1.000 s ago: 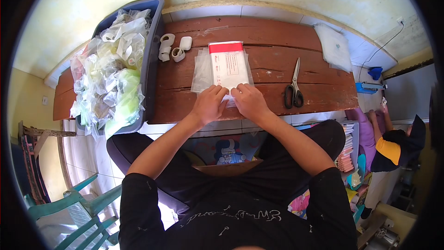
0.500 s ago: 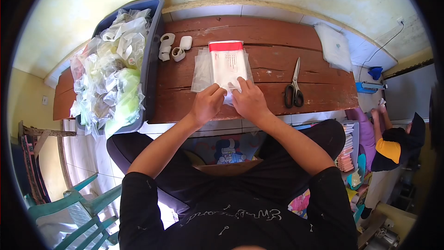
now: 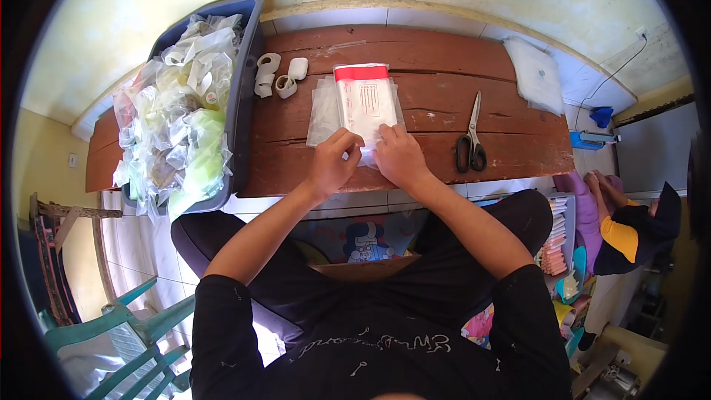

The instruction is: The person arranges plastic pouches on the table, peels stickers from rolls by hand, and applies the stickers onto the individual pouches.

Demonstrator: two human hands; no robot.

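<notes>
On the reddish-brown wooden counter (image 3: 444,67), loose translucent plastic sheets (image 3: 321,115) lie under a flat, white rectangular packet (image 3: 363,100) with a red far band. Uneven pressure could crease the packet or skew it on those likely slippery sheets. It looks smooth and neatly squared, with small print. The left hand (image 3: 332,161) and right hand (image 3: 400,157) have partly curled fingers at its near end; whether either grips anything, I cannot tell.

Left forearm (image 3: 278,231) and right forearm (image 3: 474,228) stretched forward, angling in toward each other, left hand (image 3: 335,161) curled, its fingers (image 3: 345,138) rounded, right hand (image 3: 401,157) just beside it, back upward, slim gap between
</notes>
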